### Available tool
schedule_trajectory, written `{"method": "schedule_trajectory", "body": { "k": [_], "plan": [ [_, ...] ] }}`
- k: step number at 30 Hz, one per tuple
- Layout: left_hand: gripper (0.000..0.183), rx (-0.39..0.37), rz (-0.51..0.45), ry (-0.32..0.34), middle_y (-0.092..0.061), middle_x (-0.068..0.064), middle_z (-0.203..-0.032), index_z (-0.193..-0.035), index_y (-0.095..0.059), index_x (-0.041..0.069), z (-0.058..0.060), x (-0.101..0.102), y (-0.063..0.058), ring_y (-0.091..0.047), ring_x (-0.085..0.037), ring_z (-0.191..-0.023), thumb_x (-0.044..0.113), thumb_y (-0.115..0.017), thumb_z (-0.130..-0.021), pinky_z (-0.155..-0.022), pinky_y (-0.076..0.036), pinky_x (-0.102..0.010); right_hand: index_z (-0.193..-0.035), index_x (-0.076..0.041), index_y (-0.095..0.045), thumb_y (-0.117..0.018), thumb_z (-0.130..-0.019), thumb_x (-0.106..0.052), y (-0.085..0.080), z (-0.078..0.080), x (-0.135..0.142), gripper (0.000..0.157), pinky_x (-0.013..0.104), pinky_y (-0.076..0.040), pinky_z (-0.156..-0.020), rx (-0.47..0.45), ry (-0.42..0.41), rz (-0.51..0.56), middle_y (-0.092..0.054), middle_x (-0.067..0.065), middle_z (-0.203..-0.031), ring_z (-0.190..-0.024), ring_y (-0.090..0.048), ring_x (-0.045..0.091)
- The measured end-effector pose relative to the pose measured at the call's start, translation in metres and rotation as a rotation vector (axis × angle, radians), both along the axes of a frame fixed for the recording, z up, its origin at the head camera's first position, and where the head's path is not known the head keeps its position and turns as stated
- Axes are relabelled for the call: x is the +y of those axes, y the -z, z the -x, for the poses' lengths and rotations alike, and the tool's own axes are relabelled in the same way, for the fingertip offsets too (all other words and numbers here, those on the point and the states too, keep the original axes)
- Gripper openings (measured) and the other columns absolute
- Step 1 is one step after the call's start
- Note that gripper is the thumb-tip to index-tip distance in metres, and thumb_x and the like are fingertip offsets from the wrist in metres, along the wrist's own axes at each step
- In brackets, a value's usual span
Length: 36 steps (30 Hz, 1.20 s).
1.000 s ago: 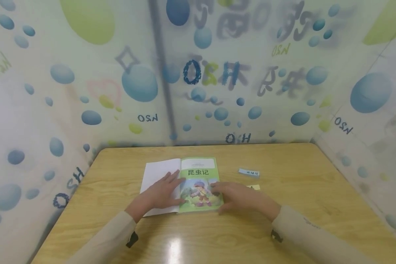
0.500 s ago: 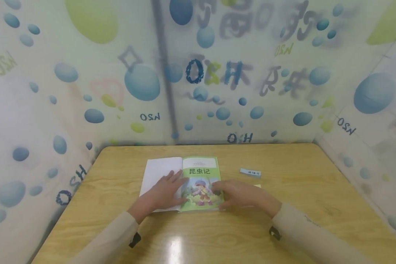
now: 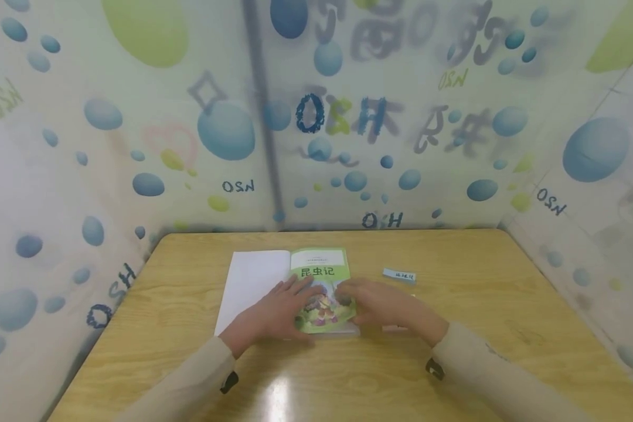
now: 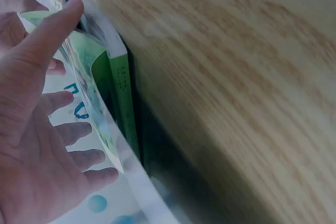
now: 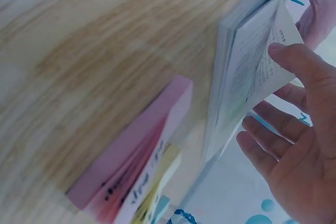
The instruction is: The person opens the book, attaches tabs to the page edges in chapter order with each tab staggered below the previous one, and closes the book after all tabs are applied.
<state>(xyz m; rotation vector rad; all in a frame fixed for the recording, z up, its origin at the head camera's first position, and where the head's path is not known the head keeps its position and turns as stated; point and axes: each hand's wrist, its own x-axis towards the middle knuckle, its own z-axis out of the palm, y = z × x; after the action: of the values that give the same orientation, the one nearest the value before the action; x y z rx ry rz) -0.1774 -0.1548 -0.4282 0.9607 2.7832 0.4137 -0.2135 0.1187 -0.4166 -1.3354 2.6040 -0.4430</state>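
A book lies open on the table, its white left side (image 3: 250,278) flat and a green picture page (image 3: 322,319) with a cartoon child on the right. My right hand (image 3: 387,305) pinches that page at its right edge; in the right wrist view the printed back of the page (image 5: 274,74) curls up off the pages below, the thumb against it. My left hand (image 3: 282,310) spreads its fingers over the page near the spine. In the left wrist view the left thumb (image 4: 50,32) reaches over the book's lower end, beside the green spine (image 4: 124,95).
Right of the book lie a blue sticky-note pad (image 3: 399,275) and, partly under my right forearm, a pink sticky-note pad (image 5: 136,145) and a yellow one (image 5: 164,177). The wooden table (image 3: 480,281) meets patterned walls at its back and sides.
My left hand has slid right from the white side onto the green page. The page has risen at its right and lower edges, baring the pages beneath. More of the pink pad shows.
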Motion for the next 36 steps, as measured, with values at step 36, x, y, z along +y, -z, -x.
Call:
{"method": "schedule_trajectory", "body": {
  "k": [36],
  "plan": [
    [0.107,-0.046,-0.058,-0.087,-0.022,-0.02,-0.164,-0.161,-0.025,0.01,-0.005,-0.027,-0.011,-0.024,-0.046,-0.146,0.053,-0.081,-0.082,-0.113,-0.03,-0.056,-0.145,0.0,-0.049,-0.077,-0.092,-0.026,0.009,-0.017,0.013,0.065,0.048,-0.039,-0.11,-0.039,0.075,0.021,-0.05,0.018,-0.147,-0.135,-0.047,0.034]
  ]
}}
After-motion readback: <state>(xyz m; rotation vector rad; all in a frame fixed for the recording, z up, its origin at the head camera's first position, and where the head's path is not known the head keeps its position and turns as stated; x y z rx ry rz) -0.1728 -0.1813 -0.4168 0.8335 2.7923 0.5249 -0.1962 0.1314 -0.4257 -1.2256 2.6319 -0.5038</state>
